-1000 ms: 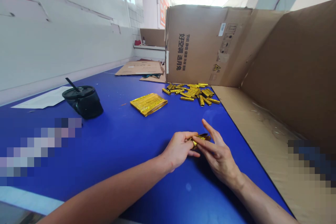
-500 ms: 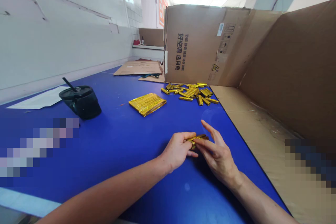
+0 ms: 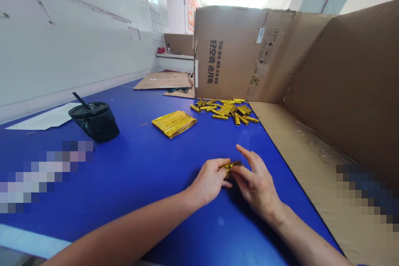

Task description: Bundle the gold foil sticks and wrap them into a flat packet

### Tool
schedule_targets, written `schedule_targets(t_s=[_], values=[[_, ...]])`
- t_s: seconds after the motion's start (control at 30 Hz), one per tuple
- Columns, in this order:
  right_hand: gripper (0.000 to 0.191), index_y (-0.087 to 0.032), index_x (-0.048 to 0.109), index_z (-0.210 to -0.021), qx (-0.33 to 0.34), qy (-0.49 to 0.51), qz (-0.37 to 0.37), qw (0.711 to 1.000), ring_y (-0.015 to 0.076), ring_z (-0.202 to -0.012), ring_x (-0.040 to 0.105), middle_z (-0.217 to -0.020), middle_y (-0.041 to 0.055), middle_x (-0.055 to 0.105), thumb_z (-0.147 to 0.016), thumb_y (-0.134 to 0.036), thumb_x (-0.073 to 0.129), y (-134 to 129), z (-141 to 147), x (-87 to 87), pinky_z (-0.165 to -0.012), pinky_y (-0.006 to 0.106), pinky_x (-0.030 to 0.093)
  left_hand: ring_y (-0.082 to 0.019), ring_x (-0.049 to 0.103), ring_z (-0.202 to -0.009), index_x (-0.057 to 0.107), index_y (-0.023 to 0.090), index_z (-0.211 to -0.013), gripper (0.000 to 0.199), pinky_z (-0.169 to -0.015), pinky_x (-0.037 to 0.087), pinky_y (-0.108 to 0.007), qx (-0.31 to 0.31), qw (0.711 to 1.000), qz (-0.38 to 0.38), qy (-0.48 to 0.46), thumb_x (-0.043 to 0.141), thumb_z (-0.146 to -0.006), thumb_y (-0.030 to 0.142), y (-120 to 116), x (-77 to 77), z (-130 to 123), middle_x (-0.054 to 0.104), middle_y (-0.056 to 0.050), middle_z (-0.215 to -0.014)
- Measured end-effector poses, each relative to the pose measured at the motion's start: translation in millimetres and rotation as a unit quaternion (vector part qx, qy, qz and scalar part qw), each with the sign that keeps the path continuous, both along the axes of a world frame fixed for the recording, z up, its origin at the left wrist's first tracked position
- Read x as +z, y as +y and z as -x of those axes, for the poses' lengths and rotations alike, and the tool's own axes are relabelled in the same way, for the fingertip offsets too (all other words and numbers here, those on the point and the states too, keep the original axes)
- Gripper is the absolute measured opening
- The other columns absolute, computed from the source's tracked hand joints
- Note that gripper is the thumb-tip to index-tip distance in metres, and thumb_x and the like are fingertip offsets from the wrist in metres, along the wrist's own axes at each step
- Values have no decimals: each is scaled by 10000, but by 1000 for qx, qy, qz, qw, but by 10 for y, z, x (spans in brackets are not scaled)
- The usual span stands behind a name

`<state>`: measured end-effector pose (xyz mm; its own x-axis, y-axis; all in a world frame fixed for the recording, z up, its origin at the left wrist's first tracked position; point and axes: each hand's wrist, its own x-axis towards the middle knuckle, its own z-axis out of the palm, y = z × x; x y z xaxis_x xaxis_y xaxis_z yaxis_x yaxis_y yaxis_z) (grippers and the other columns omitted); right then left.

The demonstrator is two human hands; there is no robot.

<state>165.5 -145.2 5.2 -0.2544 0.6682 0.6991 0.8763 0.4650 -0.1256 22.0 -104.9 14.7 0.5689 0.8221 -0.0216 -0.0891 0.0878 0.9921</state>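
Between my hands, just above the blue table (image 3: 174, 162), is a small piece of shiny gold foil (image 3: 230, 167), partly hidden by fingers. My left hand (image 3: 209, 181) pinches its left side. From the right, the thumb and fingers of my right hand (image 3: 257, 185) close on the foil's other end, with one finger sticking up. Beyond my hands lies a flat stack of gold foil sheets (image 3: 173, 124). Farther right on the table is a loose heap of short gold foil tubes (image 3: 229, 109).
A dark lidded cup (image 3: 98, 121) with a straw stands at the left beside a white paper sheet (image 3: 40, 116). Tall cardboard walls (image 3: 237, 54) border the table at the back and right. Flattened cardboard (image 3: 163, 80) lies at the far end.
Both hands stay around the gold foil piece. My right hand's fingers have shifted slightly on it, and the foil's upper flap sits at a slightly different angle.
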Motion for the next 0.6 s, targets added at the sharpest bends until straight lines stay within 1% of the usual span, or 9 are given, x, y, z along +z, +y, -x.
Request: schedule_targets(t_s=[0.1,0.27,0.37,0.5,0.6], values=[[164,-221,626,-818,-14,-14,-3,1000,260,-1128,444,-1273,121,448,-768,-124,503,-15,17,14,-925,504,348,-169,586,-843,593,131,-1051,375,-635,533,-264,-10,999,-24,19,400,-736,61,-2,-9,3,618,-64,-979],[167,-208,618,-795,-24,-34,-15,999,251,-1107,459,-1244,125,469,-780,-123,475,-27,41,29,-907,497,368,-163,591,-823,572,136,-1094,423,-634,538,-261,-12,996,-71,48,387,-724,47,14,-63,9,600,-63,-1025],[161,-182,618,-766,-31,-42,-6,999,253,-1086,472,-1210,142,493,-781,-129,467,-25,46,27,-910,491,367,-166,589,-818,572,137,-1094,434,-637,540,-270,-13,995,-81,51,387,-714,40,23,-87,3,610,-60,-994],[169,-182,613,-756,-48,-51,1,998,252,-1077,479,-1204,144,499,-786,-133,454,-27,53,29,-910,492,367,-162,591,-797,573,150,-1093,442,-641,543,-289,-10,995,-87,56,379,-711,42,21,-103,-2,610,-53,-977],[171,-183,615,-764,-42,-58,11,997,256,-1095,470,-1219,148,488,-786,-128,455,-31,58,36,-917,500,357,-157,594,-783,568,152,-1100,437,-641,542,-289,-7,994,-92,65,366,-725,54,21,-117,1,611,-52,-964]])
